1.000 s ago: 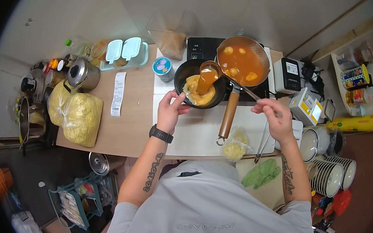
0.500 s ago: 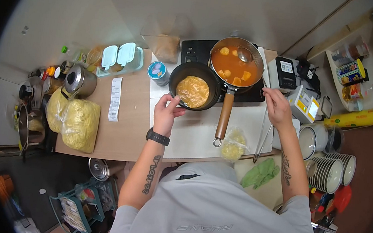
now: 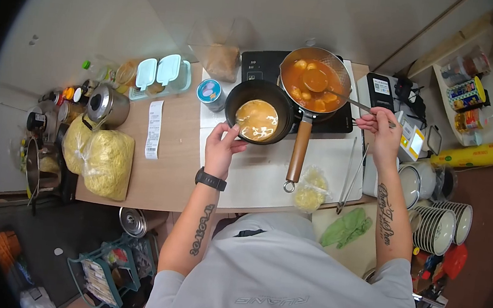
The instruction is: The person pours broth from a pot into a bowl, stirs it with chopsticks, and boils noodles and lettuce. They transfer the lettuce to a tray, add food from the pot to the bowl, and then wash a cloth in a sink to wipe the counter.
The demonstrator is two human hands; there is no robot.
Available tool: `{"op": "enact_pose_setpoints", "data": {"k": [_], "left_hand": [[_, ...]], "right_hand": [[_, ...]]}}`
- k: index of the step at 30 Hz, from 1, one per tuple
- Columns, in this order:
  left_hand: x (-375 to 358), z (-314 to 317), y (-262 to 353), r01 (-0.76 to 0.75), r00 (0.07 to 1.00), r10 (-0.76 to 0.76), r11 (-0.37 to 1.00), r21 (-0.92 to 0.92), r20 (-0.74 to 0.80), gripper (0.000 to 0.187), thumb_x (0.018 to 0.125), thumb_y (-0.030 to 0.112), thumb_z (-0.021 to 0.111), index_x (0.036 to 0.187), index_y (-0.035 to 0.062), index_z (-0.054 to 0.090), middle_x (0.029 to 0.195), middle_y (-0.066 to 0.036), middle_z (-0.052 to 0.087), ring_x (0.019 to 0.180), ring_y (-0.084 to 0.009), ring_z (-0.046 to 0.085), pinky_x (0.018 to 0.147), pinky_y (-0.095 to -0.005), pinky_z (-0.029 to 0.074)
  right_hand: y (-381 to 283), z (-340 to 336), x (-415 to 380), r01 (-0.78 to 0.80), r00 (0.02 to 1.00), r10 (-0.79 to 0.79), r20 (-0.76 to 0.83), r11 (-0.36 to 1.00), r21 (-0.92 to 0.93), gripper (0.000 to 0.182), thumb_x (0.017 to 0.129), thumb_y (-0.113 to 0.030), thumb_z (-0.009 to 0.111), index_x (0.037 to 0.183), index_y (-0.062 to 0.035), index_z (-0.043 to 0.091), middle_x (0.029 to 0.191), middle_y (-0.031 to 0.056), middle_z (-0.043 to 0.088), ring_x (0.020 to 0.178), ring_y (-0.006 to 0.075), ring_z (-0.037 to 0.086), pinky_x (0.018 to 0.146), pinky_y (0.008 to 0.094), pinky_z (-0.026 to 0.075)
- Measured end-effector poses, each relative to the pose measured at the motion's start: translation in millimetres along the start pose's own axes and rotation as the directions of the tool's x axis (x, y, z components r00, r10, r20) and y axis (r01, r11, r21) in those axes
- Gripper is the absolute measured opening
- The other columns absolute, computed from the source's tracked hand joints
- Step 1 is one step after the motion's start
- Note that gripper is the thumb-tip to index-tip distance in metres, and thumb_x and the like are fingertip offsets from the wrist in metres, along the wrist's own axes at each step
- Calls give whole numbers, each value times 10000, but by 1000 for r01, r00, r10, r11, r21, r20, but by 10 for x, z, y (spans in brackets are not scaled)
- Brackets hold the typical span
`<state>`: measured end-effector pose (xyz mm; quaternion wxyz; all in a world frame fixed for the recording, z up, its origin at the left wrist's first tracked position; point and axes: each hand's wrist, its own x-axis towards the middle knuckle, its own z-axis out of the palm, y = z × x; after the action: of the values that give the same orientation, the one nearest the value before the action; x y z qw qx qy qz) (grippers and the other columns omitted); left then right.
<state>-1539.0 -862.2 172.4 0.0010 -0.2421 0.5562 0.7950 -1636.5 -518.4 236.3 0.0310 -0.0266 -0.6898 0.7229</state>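
My left hand (image 3: 222,150) grips the near rim of a black bowl (image 3: 284,113), thumb on the edge. Inside the bowl is an orange-brown soup (image 3: 256,118). Against its right side stands a saucepan (image 3: 345,80) with a wooden handle (image 3: 300,151), holding red-orange broth with several lumps. My right hand (image 3: 381,130) is closed around the handle of a ladle (image 3: 354,102). The ladle's cup, full of broth, lies over the middle of the saucepan. Beneath the saucepan is a black induction cooker (image 3: 260,64).
A blue-lidded tub (image 3: 209,92) stands left of the bowl. Tongs (image 3: 350,181) and a small bag of yellow food (image 3: 311,192) lie in front. Farther left are a receipt (image 3: 153,130), bagged noodles (image 3: 106,165) and a lidded pot (image 3: 109,108). Stacked bowls (image 3: 436,227) stand at right.
My right hand has shifted right and slightly away from me. The ladle's cup has swung from the saucepan's far right to its middle. The soup surface in the bowl looks smoother and paler.
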Motion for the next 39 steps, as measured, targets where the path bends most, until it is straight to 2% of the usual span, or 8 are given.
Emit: {"op": "enact_pose_setpoints", "data": {"k": [4,5,16,19,25,34,36,39], "left_hand": [[-8,15,15,2,1000,-2,1000,0,-11,172,947,229,625,860,130,514,884,1,625,731,-145,680,662,-248,565],[21,-23,-20,19,1000,-19,1000,-12,-3,193,945,211,627,873,79,507,1133,-87,625,772,-185,695,653,-259,560],[26,-32,-17,30,999,-30,999,-26,11,186,937,211,638,887,83,512,1007,-75,635,752,-194,696,628,-253,553],[20,-23,-7,13,1000,-13,1000,-14,0,174,952,218,615,870,119,497,871,-31,641,729,-166,690,626,-234,553],[45,-38,-12,22,1000,-22,1000,-19,9,183,938,210,634,887,79,515,1032,-76,633,753,-197,694,634,-260,556],[30,-14,8,-4,1000,4,1000,14,2,178,954,229,611,858,120,509,882,-25,636,754,-175,693,644,-249,547],[30,-9,12,-7,1000,7,1000,20,2,175,956,227,607,857,121,510,892,-25,638,752,-174,694,643,-247,549],[35,-16,4,-6,1000,6,1000,13,7,169,957,220,606,858,121,511,899,-25,639,746,-170,693,633,-243,553]], "right_hand": [[-231,64,-129,2,999,-3,49,1000,28,248,1011,-155,447,1026,57,575,820,143,648,735,236,694,681,302,572],[-274,75,-164,9,997,-10,76,1000,25,250,1012,-155,447,1021,58,577,820,141,650,738,236,695,684,300,571],[-143,330,-513,33,931,-15,365,998,-44,222,988,-94,494,1080,62,622,882,133,674,836,218,686,773,319,551],[-184,314,-528,483,750,-228,621,830,-279,181,880,48,566,1033,32,660,928,116,667,838,216,655,735,290,516],[-246,174,-512,764,607,-408,682,535,-360,230,837,99,598,1038,2,653,865,134,635,777,259,639,683,299,501],[243,-5,-114,481,876,-376,302,632,-608,184,962,-73,525,1065,31,636,856,126,665,796,218,687,691,294,527],[285,23,-89,168,986,-151,76,926,-338,217,990,-101,487,1063,52,622,876,133,676,786,208,696,711,280,550],[315,-6,-1,48,998,-45,39,995,-85,250,1008,-133,454,1056,65,599,871,149,668,768,220,698,710,283,567]]}}
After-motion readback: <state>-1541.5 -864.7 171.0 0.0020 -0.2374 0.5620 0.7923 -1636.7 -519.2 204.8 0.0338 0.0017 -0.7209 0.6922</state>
